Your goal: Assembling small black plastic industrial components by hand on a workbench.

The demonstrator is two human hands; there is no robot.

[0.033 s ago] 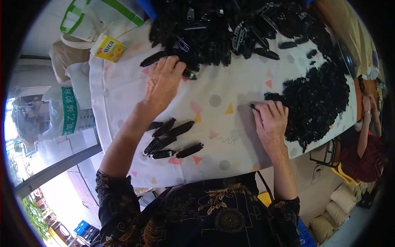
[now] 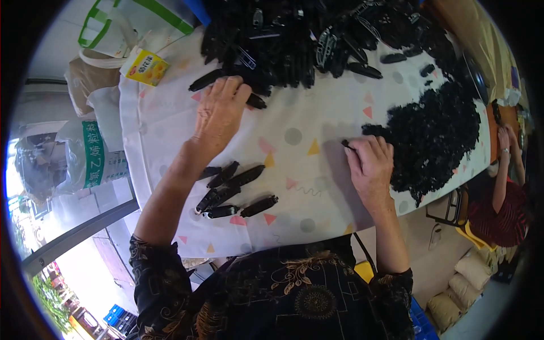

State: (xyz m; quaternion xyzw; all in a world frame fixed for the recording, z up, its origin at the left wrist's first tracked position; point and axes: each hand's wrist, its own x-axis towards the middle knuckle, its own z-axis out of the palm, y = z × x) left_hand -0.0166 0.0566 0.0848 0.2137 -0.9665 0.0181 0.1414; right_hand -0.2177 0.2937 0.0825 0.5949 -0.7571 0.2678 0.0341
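Note:
My left hand (image 2: 220, 107) is at the near edge of a big heap of long black plastic parts (image 2: 283, 54). Its fingers curl down over one long black plastic part (image 2: 256, 101), whose end pokes out by the fingertips. Farther right, my right hand (image 2: 371, 161) is closed in a pinch on a small black piece (image 2: 346, 144). Beside that hand spreads a pile of small black pieces (image 2: 436, 141). Several more long black parts (image 2: 238, 184) lie loosely together near my left forearm.
A white patterned cloth (image 2: 300, 170) covers the table. At the back left are a yellow carton (image 2: 145, 67) and a green-edged container (image 2: 93, 25). Plastic bags (image 2: 73, 153) stand left of the table. Another person in a striped top (image 2: 498, 218) works at the far right.
The whole view has shifted slightly. Both hands keep nearly the same place and grip; the long black part under my left hand shows a little differently.

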